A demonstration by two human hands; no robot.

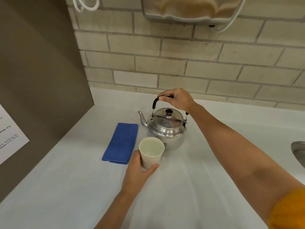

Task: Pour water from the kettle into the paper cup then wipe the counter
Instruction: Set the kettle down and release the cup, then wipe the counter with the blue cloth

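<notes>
The fingers (166, 94) of the right hand (177, 99) are curled closed over the black handle (156, 103) of the kettle (166, 128), thumb tip showing under the grip. The kettle stands upright on the white counter (206, 171), lid on with its dark knob (169, 112) on top, spout (141, 116) pointing toward 9 o'clock. The left hand (137, 169) wraps the lower half of the paper cup (151, 151), thumb on the near side and the other fingers round the far left side, so the hand is closed on it. The cup is upright, just at 7 o'clock of the kettle and nearly touching its body; whether they touch cannot be told. Its inside looks pale and glossy near the bottom, but the water level is not clear. A folded blue cloth (121, 143) lies flat on the counter at 9 o'clock of the cup, close beside it. A metal sink edge (298, 151) shows at 3 o'clock, well apart. A tiled wall (181, 63) rises at 12 o'clock behind the kettle. An orange sleeve (290, 210) covers the right upper arm.
</notes>
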